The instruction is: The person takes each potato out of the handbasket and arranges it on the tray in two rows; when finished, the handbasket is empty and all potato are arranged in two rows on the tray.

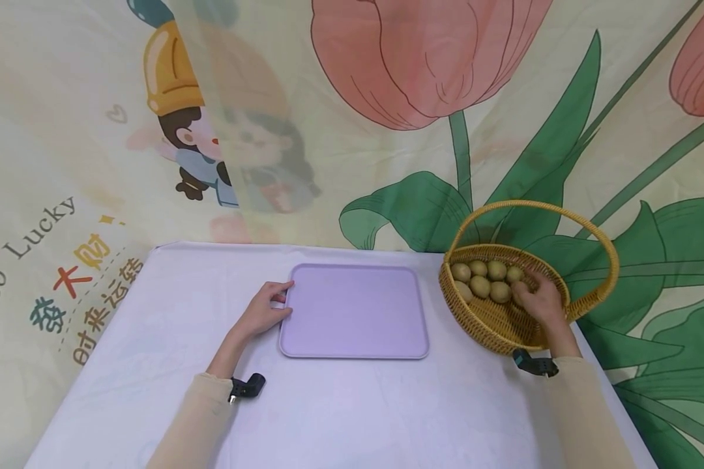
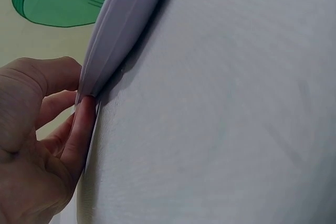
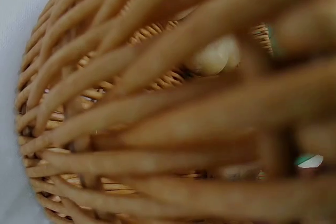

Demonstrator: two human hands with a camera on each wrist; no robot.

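Note:
A flat lilac tray (image 1: 354, 312) lies on the table, its left edge pinched by my left hand (image 1: 264, 311). In the left wrist view, the thumb and fingers of that hand (image 2: 42, 140) meet at the tray's rim (image 2: 113, 40). To the right, my right hand (image 1: 542, 299) reaches into a wicker basket (image 1: 472, 326), its fingers at the right end of a cluster of round yellow-brown, potato-like items (image 1: 480, 286). Whether it grips one is hidden. Basket weave (image 3: 173, 108) blocks the hand in the right wrist view; one pale round item (image 3: 215, 56) shows through.
The basket's tall arched handle (image 1: 528, 203) rises over its opening and joins low on the right side. A white cloth (image 1: 352, 410) covers the table. Behind stands a printed curtain (image 1: 399, 150) with tulips.

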